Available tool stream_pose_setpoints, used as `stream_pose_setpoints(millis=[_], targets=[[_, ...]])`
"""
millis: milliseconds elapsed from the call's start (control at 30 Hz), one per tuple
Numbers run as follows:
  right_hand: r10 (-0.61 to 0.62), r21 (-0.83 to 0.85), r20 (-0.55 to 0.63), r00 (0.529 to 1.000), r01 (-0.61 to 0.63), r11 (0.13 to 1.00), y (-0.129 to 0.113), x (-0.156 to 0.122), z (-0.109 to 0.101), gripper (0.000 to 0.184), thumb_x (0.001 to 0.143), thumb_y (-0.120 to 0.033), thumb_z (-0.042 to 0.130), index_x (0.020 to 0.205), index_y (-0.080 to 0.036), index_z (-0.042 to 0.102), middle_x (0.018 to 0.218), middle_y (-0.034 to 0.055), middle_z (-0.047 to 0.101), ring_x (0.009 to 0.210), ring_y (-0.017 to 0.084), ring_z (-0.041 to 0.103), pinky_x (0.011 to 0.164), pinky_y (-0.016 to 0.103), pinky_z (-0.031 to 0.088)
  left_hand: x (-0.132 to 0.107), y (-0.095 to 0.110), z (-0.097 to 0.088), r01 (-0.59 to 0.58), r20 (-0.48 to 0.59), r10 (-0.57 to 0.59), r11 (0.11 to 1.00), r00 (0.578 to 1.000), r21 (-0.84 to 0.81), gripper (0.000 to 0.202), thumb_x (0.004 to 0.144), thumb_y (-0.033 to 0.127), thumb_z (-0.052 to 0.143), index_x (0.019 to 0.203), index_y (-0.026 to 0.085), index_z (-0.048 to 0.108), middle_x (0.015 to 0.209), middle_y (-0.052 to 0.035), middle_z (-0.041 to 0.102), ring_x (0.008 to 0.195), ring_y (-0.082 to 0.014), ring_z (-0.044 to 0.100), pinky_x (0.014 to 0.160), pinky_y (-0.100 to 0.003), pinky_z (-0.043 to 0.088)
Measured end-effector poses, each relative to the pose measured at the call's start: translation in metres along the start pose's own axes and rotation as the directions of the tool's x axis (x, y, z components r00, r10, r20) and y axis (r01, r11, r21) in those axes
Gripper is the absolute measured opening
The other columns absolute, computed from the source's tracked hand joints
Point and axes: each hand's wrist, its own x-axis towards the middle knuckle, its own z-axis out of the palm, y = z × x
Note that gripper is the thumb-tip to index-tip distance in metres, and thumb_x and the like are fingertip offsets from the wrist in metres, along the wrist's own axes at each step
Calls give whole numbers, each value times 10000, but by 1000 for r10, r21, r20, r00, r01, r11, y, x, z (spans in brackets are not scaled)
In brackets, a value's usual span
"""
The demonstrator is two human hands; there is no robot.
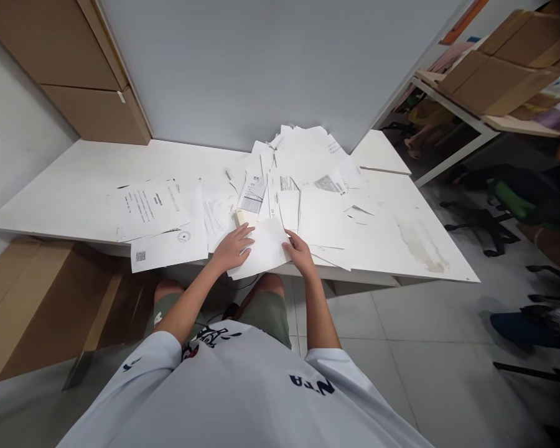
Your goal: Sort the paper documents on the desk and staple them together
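A blank white sheet of paper (262, 249) lies at the front edge of the table, its lower part reaching over the edge. My left hand (233, 249) rests flat on the sheet's left side, fingers spread. At the right edge, my right hand (299, 254) pinches the sheet between thumb and fingers. Just beyond my left fingertips is a small cream-coloured block (239, 217), possibly an eraser. Printed papers (252, 193) lie behind the sheet. To the left, a page with a QR code and a round stamp (168, 252) overhangs the table edge.
Loose papers (308, 149) are heaped against a grey panel (270, 68) behind the white table (382, 242). Cardboard boxes (93, 112) stand at the back left, and another carton (32, 298) is below. On the right are office chairs (485, 230) and a second table with boxes (499, 81).
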Motion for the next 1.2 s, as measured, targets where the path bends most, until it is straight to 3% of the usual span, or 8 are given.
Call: stream_pose_setpoints(millis=[200,300,467,767,933,1000,1100,1200], targets=[[-6,-11,-9,1000,6,1000,-2,-1,-1,574,783,-395,556,1324,-203,568,908,39,635,814,202,554,742,333,452,-1,-2,1,27,17,-26,998,1000,-57,311,910,228,471,1141,168,670,1489,-87,487,1471,-269,304,1160,-492,401],[4,-43,-35,999,-6,999,-3,0,-2,619,774,-406,552,1359,-202,541,771,-4,561,713,176,497,671,310,431,3,0,-6,53,28,-50,993,998,-106,398,926,244,462,1297,183,594,1529,-64,439,1485,-249,269,1198,-484,348],[38,-25,-87,995,-41,999,-6,0,-1,703,759,-417,547,1414,-170,479,730,-30,505,652,150,448,625,291,408,14,2,-17,130,-90,-143,982,986,-134,485,961,149,300,1392,210,515,1517,-14,457,1461,-180,320,1205,-446,345],[22,-21,-113,993,-24,999,1,4,-2,666,740,-414,558,1352,-153,540,741,-15,546,668,159,484,659,307,429,4,-4,22,249,-138,-276,952,951,-180,514,892,51,313,1288,186,611,1405,-10,582,1399,-155,427,1185,-413,393],[-26,-60,-214,976,14,998,7,3,1,547,746,-383,524,1237,-158,611,866,60,658,786,220,581,745,362,491,10,-3,26,205,-109,-223,967,969,-153,530,886,52,320,1338,190,560,1448,-30,542,1433,-172,377,1201,-457,364],[-87,-168,-387,918,23,986,6,-7,-6,457,745,-345,513,1145,-174,654,932,84,691,871,252,620,819,394,508,15,4,18,191,-117,-211,968,971,-162,520,914,87,305,1385,177,508,1487,-57,497,1471,-193,302,1217,-477,329],[-156,-273,-683,714,-52,961,2,-20,-29,409,777,-297,468,1116,-167,658,1005,125,694,953,292,639,900,455,500,13,26,-4,229,-265,-276,954,924,-196,501,985,186,227,1452,206,408,1541,-63,421,1511,-210,185,1230,-500,291],[-132,-230,-816,562,-107,967,-1,-10,-55,494,850,-293,372,1281,-133,555,1212,209,602,1135,346,578,999,552,422,-17,47,-30,254,-386,-310,948,869,-190,467,1021,301,193,1431,253,410,1530,-57,433,1512,-233,186,1225,-530,281]])
